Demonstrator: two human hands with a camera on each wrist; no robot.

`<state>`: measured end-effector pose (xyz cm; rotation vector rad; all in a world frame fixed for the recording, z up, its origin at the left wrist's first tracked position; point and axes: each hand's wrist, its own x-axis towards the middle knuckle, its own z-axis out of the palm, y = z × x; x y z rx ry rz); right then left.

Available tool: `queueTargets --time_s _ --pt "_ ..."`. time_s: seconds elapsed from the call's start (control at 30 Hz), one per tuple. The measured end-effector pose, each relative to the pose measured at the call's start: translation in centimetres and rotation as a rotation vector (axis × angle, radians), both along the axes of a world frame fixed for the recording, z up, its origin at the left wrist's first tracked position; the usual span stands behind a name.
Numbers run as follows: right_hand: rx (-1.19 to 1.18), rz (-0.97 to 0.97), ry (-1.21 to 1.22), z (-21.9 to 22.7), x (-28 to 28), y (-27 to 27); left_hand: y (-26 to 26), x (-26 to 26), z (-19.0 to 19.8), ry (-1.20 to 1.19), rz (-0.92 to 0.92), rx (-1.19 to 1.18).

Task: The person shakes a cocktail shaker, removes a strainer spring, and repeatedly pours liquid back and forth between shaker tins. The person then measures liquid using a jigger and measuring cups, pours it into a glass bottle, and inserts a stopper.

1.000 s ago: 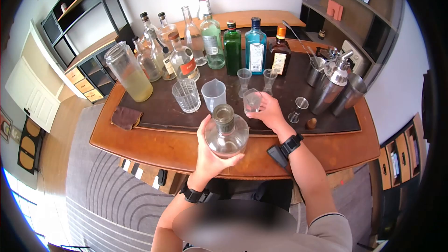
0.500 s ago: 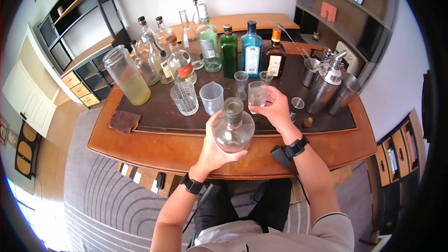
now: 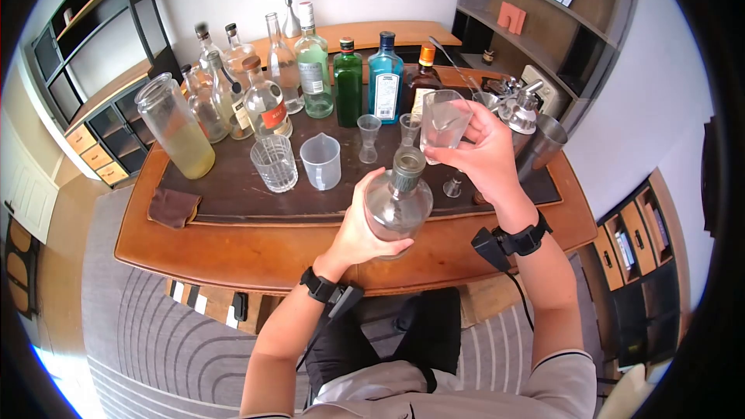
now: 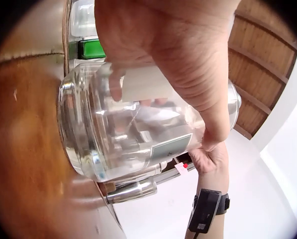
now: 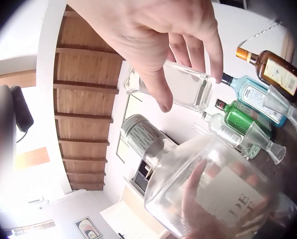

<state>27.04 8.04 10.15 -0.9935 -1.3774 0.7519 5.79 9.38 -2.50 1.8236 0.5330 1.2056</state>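
My left hand (image 3: 359, 234) grips a round clear glass bottle (image 3: 397, 206) low on its body, above the table's front edge. The bottle's neck points up; in the right wrist view its collar (image 5: 138, 135) carries printed text. My right hand (image 3: 490, 157) pinches a clear glass (image 3: 444, 126) between thumb and fingers, just above and right of the bottle's mouth. In the right wrist view the glass (image 5: 186, 89) lies across the fingers, apart from the bottle (image 5: 213, 189). The left wrist view shows my left hand (image 4: 173, 55) wrapped over the bottle (image 4: 123, 129).
Behind stand a ridged glass (image 3: 274, 164), a plastic measuring cup (image 3: 321, 163), jiggers (image 3: 369, 140) and a row of bottles, among them a green one (image 3: 348, 85). A pitcher (image 3: 177, 128) and cloth (image 3: 174, 207) are left, metal shakers (image 3: 541, 143) right.
My right hand has raised the glass from near the table to beside the bottle's mouth. My left hand keeps its grip on the bottle, and the head view has shifted.
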Motion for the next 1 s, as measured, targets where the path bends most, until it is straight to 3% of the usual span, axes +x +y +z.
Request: queueTargets --time_s 1.0 --pt "0.167 -0.147 -0.319 -0.3 -1.1 -0.7 0.3 0.1 -0.5 -0.075 -0.063 -0.025"
